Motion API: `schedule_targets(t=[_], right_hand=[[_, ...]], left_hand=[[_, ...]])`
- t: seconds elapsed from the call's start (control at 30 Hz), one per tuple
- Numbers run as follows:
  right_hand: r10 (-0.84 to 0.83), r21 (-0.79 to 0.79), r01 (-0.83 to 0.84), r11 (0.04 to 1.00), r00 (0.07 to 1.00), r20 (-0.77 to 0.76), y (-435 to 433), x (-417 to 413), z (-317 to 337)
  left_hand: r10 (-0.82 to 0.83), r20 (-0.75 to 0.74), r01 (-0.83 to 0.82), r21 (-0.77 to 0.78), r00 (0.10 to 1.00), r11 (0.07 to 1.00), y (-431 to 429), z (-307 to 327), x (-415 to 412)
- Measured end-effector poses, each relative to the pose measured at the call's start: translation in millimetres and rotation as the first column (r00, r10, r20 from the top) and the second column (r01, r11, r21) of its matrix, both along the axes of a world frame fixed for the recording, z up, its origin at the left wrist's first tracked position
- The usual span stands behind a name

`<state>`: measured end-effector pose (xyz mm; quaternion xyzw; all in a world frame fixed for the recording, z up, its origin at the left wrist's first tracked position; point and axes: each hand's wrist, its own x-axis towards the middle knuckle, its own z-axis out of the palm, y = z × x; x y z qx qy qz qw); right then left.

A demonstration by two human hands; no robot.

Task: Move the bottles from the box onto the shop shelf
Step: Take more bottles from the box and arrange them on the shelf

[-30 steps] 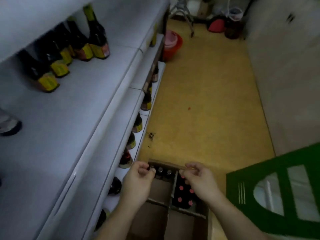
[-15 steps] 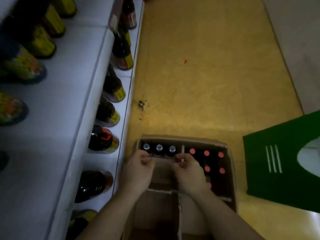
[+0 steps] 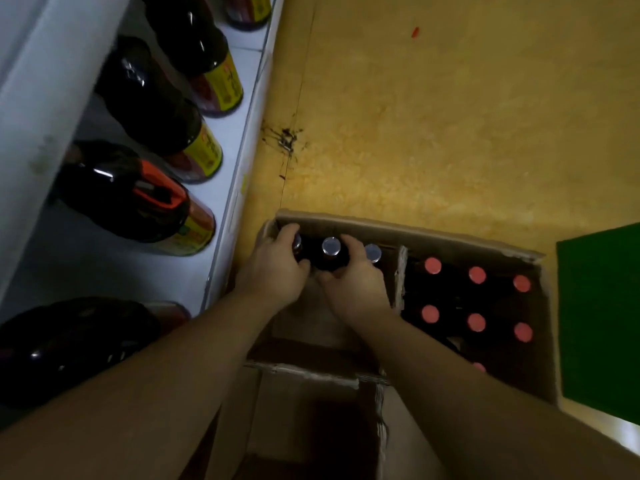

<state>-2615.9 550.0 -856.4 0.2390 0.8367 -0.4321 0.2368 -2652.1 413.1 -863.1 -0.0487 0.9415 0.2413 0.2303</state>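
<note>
My left hand [image 3: 273,271] is curled round the left bottle [image 3: 297,244], with the fingers over its far side half hiding the silver cap and the thumb on the near side. My right hand [image 3: 355,282] grips the middle bottle [image 3: 330,246]: the fingers reach over between it and the right bottle [image 3: 373,253], and the thumb lies against its near side, almost touching my left thumb. All three silver-capped bottles stand upright in a row along the far wall of the box [image 3: 381,226], in its far left compartment, and I cannot tell whether either one is lifted at all. A cardboard divider [image 3: 400,278] sets them apart from the red-capped bottles [image 3: 477,274], which stand in rows in the far right compartment. The box sits on the yellow floor [image 3: 450,133], just beside the white shelf [image 3: 225,209] on my left. Dark shelf bottles [image 3: 138,195] with yellow labels line the shelf's lower level. A dark stain [image 3: 285,140] marks the floor beyond the box, and a green panel [image 3: 602,317] lies to the right of it.
</note>
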Motion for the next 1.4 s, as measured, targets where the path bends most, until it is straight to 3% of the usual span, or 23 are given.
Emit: schedule_targets(t=[0.37, 0.57, 0.7, 1.0, 1.4], right_hand=[[0.052, 0.169, -0.039, 0.985, 0.996, -0.07, -13.3, -18.2, -36.5], [0.244, 0.271, -0.212, 0.939, 0.966, -0.086, -12.3, 24.8, -28.8], [0.226, 0.301, -0.192, 0.934, 0.971, -0.082, -5.8, 48.5, -25.0], [0.331, 0.283, -0.346, 0.894, 0.938, 0.102, -9.7, 94.6, -11.5], [0.334, 0.35, -0.322, 0.88, 0.942, 0.027, -8.9, 109.7, 37.3]], left_hand=[[-0.145, -0.146, 0.134, -0.083, 0.979, 0.987, -9.0, -17.0, 12.3], [-0.156, -0.113, 0.147, -0.084, 0.981, 0.986, -11.5, -6.0, 31.5], [-0.179, -0.076, 0.172, -0.091, 0.981, 0.981, -15.2, -2.1, 50.8], [-0.188, 0.063, 0.196, -0.17, 0.98, 0.966, -23.7, 9.8, 93.3], [-0.186, 0.037, 0.189, -0.121, 0.982, 0.974, -34.1, 52.7, 119.5]])
